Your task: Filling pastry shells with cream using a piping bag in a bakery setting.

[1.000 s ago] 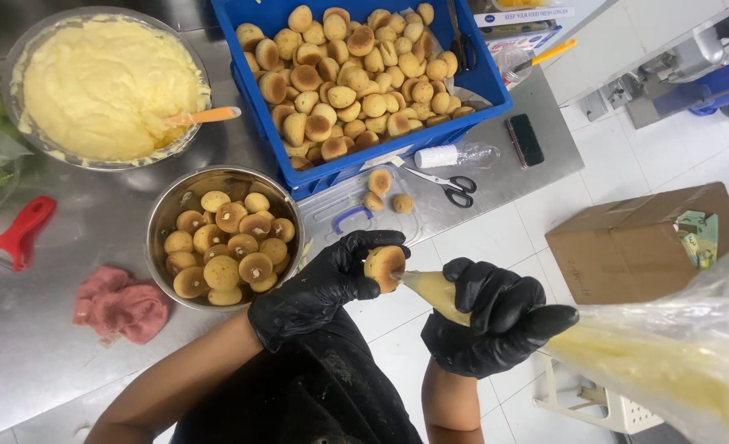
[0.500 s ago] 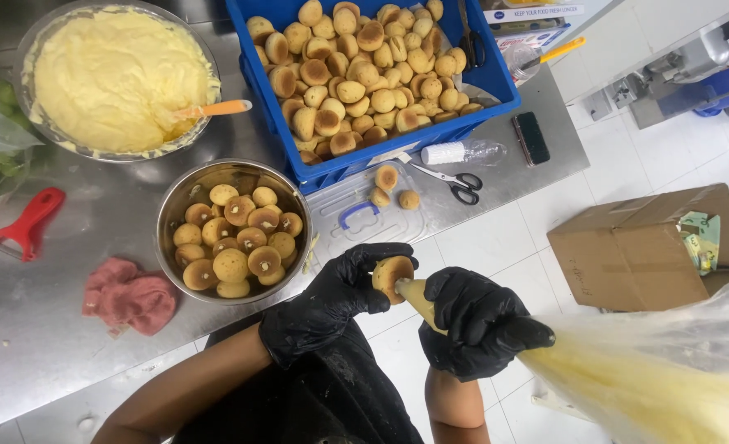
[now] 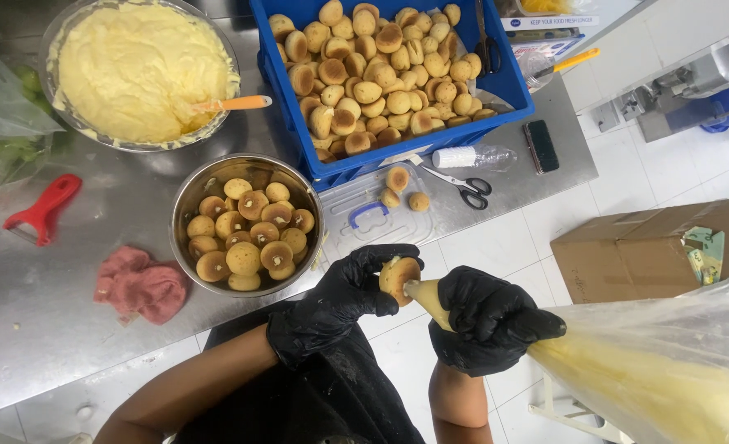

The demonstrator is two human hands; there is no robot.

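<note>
From the head camera, both hands are working just off the front edge of the counter, out over the white tiled floor. The left hand, in a black glove, is closing around a small round bun, with fingers curling over its top and side. The right hand, also gloved in black, is clamping tight on the neck of a clear piping bag full of yellow cream, and the bag's tip is pressing right into the bun. The two hands are sitting close together, nearly touching, and the bag's fat end is trailing away to the lower right corner.

Room to move is lying mostly below and right of the counter edge, though a cardboard box is standing on the floor just beyond the right hand.

Just above the left hand, at the counter's front edge, a steel bowl is holding buns with small holes in their tops. Beside it to the right a clear plastic lid is carrying three loose buns, with scissors and a small clear bottle next to them. Behind those, a blue crate is brimming with plain buns. At top left a big bowl of yellow cream is holding an orange-handled spatula. A pink cloth and a red peeler are lying on the bare steel at left.
</note>
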